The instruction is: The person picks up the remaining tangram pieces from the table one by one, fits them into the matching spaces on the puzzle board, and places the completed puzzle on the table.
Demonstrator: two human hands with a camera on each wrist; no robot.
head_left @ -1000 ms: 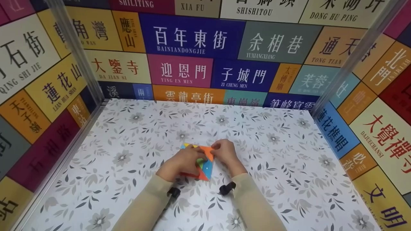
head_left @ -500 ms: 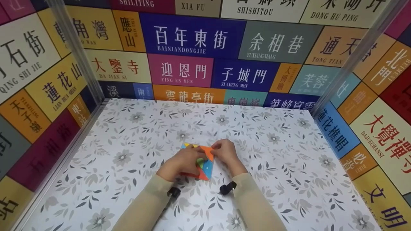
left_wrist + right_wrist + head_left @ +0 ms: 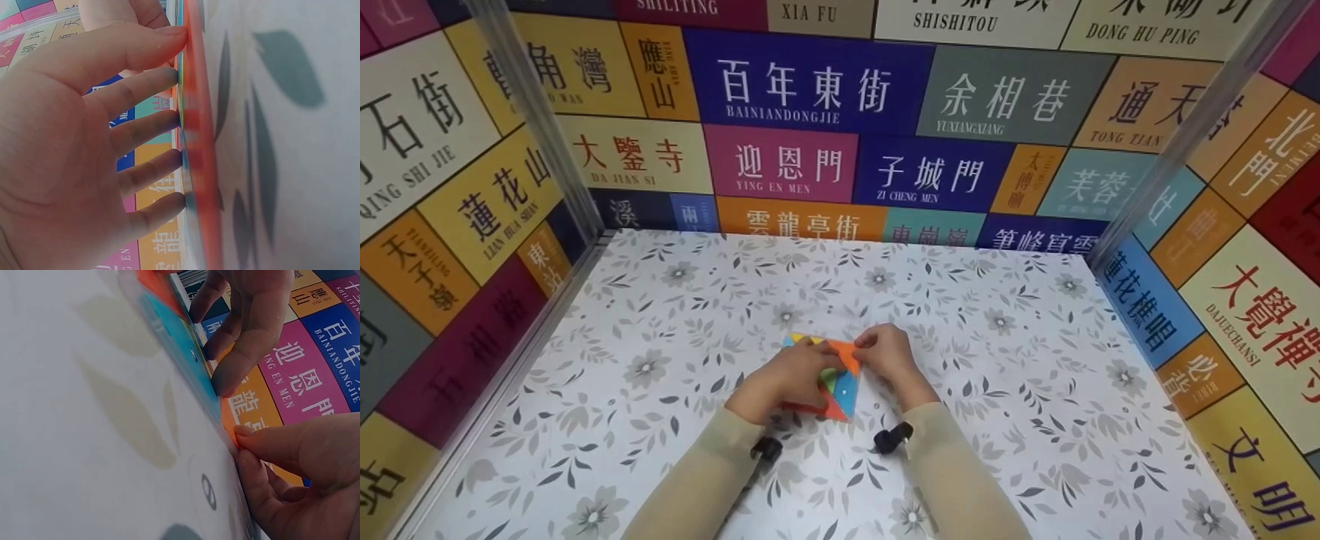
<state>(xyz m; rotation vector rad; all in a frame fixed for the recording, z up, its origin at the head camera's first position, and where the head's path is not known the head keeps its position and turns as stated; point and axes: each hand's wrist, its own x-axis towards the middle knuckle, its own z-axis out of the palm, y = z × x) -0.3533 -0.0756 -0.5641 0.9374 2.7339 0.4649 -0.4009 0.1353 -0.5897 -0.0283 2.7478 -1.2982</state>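
A flat square of coloured tangram pieces lies on the table, with orange, yellow, blue, green and red parts showing. My left hand covers much of it. In the left wrist view the spread fingers of this hand rest their tips on the top face, and the thumb is at the red-orange near edge. At the far right corner my right hand pinches the orange triangle between thumb and forefinger. The right wrist view shows that grip at the orange tip, beside the blue piece.
A white cloth with grey leaves and flowers covers the table. Panels with printed place names wall in the back and both sides. A dark band sits at the left cuff, another dark band at the right.
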